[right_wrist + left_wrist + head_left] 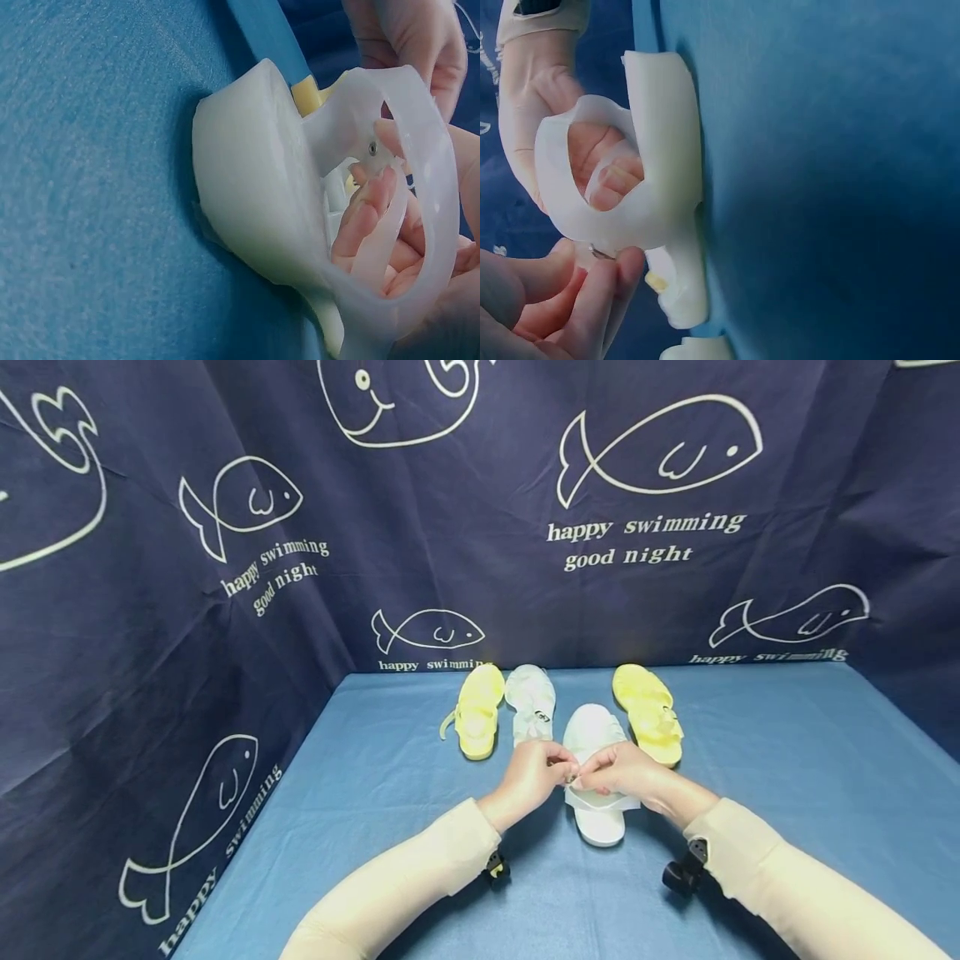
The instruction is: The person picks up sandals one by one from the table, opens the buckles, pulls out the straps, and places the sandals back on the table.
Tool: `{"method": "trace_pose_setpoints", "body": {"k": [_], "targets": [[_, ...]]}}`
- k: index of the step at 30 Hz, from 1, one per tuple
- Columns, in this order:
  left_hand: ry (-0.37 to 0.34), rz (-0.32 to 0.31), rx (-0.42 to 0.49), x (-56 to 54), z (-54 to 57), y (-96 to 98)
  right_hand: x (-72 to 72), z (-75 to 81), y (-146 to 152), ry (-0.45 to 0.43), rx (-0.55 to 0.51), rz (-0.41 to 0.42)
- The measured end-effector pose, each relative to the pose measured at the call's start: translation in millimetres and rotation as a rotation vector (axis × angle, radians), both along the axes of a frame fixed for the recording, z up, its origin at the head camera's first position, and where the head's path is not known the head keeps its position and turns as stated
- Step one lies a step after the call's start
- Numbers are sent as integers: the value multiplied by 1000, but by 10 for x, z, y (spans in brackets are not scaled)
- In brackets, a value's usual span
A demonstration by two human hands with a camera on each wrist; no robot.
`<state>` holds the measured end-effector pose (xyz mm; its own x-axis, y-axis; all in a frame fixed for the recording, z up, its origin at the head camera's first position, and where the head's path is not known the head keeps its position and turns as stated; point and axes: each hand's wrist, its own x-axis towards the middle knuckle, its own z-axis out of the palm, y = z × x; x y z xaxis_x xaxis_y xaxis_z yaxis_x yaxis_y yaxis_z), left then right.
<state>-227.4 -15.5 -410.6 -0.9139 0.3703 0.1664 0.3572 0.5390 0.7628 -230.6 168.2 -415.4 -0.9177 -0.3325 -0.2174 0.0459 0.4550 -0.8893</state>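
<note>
Left hand (531, 775) and right hand (628, 772) pinch the strapping (382, 244) of a white sandal (601, 829). It looks light, pliable; grip beside the metal fastener (601, 253).

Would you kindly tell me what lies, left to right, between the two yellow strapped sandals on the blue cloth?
The head view shows a pale whitish sandal, then a white strapped sandal, with the left hand and right hand touching it.

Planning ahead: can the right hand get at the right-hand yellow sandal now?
Likely yes, after releasing the strap of the white sandal: that yellow sandal lies just beyond the right hand, nothing between.
</note>
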Motion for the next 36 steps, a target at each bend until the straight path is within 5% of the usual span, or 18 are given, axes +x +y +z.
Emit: {"method": "trace_pose_setpoints", "body": {"k": [8, 11, 20, 27, 36], "targets": [[-301, 94, 244, 10, -113, -101, 8, -8, 21, -7, -59, -1], [-361, 139, 307, 23, -138, -91, 5, -6, 31, -5, -57, 1], [-133, 147, 188, 81, -116, -51, 26, -12, 8, 6, -47, -17], [-186, 91, 289, 42, -149, -36, 15, -18, 16, 4, -26, -33], [-184, 37, 254, -7, -84, -60, 27, -25, -7, 10, -56, -25]]}}
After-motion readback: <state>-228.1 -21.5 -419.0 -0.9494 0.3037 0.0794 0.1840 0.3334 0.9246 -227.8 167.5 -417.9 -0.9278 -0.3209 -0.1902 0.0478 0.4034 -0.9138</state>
